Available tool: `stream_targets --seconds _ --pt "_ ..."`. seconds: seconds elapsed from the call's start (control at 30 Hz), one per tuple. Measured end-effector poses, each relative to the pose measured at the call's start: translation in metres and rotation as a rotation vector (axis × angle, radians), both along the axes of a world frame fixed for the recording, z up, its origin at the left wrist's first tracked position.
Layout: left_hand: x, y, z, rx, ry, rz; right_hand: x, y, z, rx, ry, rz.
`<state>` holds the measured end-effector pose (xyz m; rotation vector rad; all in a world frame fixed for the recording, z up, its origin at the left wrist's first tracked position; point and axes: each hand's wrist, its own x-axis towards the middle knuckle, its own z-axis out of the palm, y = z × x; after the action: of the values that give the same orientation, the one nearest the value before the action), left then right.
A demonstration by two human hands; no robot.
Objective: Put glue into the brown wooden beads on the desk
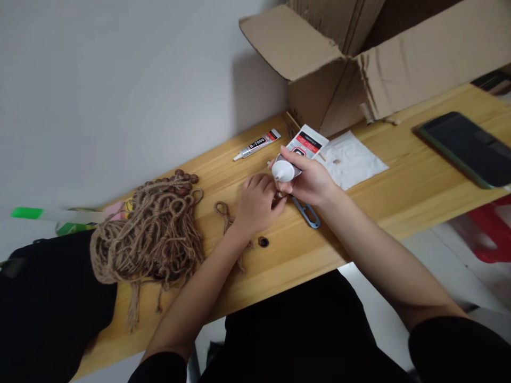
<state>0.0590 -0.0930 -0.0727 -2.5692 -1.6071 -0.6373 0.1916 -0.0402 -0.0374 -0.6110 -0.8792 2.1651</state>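
Note:
My right hand (pixel 309 178) is closed around a white glue tube (pixel 297 154) with a red and black label, its round white end (pixel 282 171) turned toward me. My left hand (pixel 257 201) rests on the wooden table (pixel 399 197) right beside it, fingers curled against something small that I cannot make out. A thin piece of jute cord (pixel 224 211) trails from under the left hand. A small dark bead (pixel 263 242) lies on the wood just below my left wrist. Blue-grey scissors (pixel 308 213) lie under my right hand.
A jute macramé piece (pixel 154 234) with brown wooden beads (pixel 181 181) hangs over the table's left part. A second glue tube (pixel 257 144), a white tissue (pixel 353 159), an open cardboard box (pixel 359 64) and a dark phone (pixel 469 146) lie further back. A red stool (pixel 491 234) stands below right.

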Motion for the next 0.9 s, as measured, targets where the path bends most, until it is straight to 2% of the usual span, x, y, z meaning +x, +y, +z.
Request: stream_targets --seconds 0.1,0.3,0.43,0.6,0.73,0.9 --pt "-0.003 0.001 -0.002 -0.028 -0.027 -0.034 0.0 0.0 0.001 0.001 -0.022 -0.018" --pt "-0.005 -0.003 -0.003 -0.108 -0.084 -0.018 0.0 -0.001 0.002 -0.003 -0.042 -0.042" --pt "-0.01 -0.01 0.007 -0.104 -0.144 -0.044 0.0 0.0 0.001 -0.013 -0.022 -0.063" --pt "-0.037 -0.035 0.023 0.023 -0.262 0.043 -0.001 0.001 0.001 -0.083 -0.009 -0.107" --pt "-0.057 -0.056 0.027 0.035 -0.174 0.076 -0.004 -0.001 0.002 -0.072 -0.015 -0.101" --pt "-0.06 -0.062 0.02 -0.002 -0.059 0.022 -0.006 -0.003 0.006 -0.041 -0.14 -0.081"
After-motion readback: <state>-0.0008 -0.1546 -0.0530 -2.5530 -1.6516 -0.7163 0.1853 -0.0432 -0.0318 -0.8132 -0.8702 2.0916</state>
